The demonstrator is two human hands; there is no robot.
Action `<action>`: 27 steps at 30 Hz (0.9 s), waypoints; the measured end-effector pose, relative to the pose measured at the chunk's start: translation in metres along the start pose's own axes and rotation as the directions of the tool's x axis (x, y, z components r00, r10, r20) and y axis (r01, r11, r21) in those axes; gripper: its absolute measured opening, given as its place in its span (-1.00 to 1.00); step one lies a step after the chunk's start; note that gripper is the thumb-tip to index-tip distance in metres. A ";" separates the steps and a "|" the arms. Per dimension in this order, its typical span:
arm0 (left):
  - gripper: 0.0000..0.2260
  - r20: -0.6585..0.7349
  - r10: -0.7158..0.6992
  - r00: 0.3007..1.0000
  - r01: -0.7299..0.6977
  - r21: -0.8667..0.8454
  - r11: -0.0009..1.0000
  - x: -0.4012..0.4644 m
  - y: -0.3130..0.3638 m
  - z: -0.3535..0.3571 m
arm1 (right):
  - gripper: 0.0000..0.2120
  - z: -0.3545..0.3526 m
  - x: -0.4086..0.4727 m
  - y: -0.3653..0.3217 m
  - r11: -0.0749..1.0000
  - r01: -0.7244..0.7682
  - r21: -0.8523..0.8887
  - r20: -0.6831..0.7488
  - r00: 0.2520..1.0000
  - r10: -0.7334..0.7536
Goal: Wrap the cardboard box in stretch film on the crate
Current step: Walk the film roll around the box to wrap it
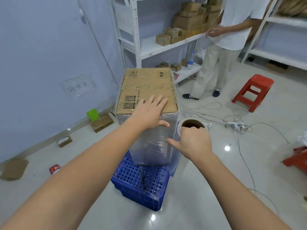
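Centre frame: my left hand (152, 112) lies flat, fingers straight, on the film-wrapped cardboard box (146, 90) atop the blue crate (141, 185); my right hand (193, 141) grips the stretch film roll (192, 125)

this looks like a small storeroom or packing room. white metal shelving (137, 39) along the back wall carries heaps of small cardboard boxes (189, 22), and a second rack (282, 39) stands at the right. flattened cardboard (101, 122) lies on the glossy tiled floor (216, 180) by the pale wall, which bears a handwritten sign (78, 87), perhaps marking a recycling area. a power strip (235, 125) with loose cables and a red plastic stool (253, 92) sit on the floor.
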State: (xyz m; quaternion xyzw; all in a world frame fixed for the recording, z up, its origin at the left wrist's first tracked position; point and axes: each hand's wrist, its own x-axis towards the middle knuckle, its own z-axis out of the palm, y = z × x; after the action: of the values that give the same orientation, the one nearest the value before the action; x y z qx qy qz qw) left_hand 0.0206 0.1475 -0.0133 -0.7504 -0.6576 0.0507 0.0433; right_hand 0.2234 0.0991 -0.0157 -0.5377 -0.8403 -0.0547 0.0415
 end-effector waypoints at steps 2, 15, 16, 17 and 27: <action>0.01 0.018 0.111 0.994 -0.111 0.047 0.993 0.002 -0.022 -0.006 | -0.40 0.004 0.000 0.002 0.998 -0.057 -0.024 -0.007 0.998 0.057; -0.18 -0.003 0.206 0.979 -0.206 -0.036 0.978 0.007 -0.042 0.009 | -0.44 0.009 -0.018 0.006 0.947 0.305 -0.103 -0.105 0.943 -0.315; -0.19 -0.007 0.208 0.978 -0.208 -0.034 0.977 0.008 -0.041 0.009 | -0.45 0.004 -0.019 0.004 0.929 0.348 -0.125 -0.104 0.927 -0.361; -0.19 -0.013 0.211 0.977 -0.211 -0.031 0.977 0.007 -0.040 0.009 | -0.47 -0.001 -0.020 -0.001 0.903 0.404 -0.143 -0.100 0.902 -0.420; -0.21 -0.017 0.195 0.981 -0.195 -0.037 0.980 0.005 -0.042 0.008 | -0.58 -0.014 -0.024 -0.030 0.724 0.681 -0.108 -0.070 0.721 -0.689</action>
State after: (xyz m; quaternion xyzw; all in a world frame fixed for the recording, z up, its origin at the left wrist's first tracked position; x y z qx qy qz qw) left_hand -0.0211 0.1578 -0.0157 -0.8123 -0.5814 0.0369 0.0282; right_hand 0.2062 0.0634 -0.0066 -0.1866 -0.9734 -0.1257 0.0426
